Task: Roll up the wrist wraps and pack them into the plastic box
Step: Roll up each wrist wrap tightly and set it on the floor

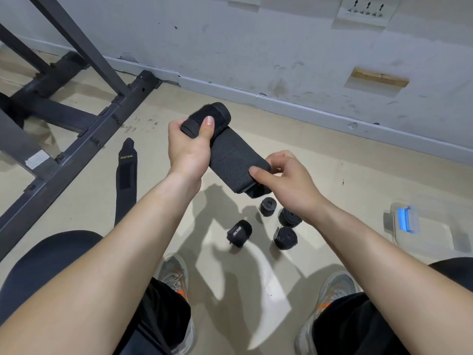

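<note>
The left hand point(190, 147) is closed around the rolled end of a black wrist wrap point(230, 155), thumb pressed on the roll, while the right hand point(286, 180) pinches the loose lower end between thumb and fingers; the wrap is held in the air above the floor point(320, 160). It is only partly rolled. Below the right hand, 4 rolled wraps point(266, 222) sit grouped on the floor between the shoes. 1 flat wrap point(126, 180) lies unrolled by the metal frame point(76, 139) at the left. The plastic box point(422, 231) sits on the floor at the right edge, lid seemingly on; I cannot tell what it holds. By my judgement, nothing is packed yet.
</note>
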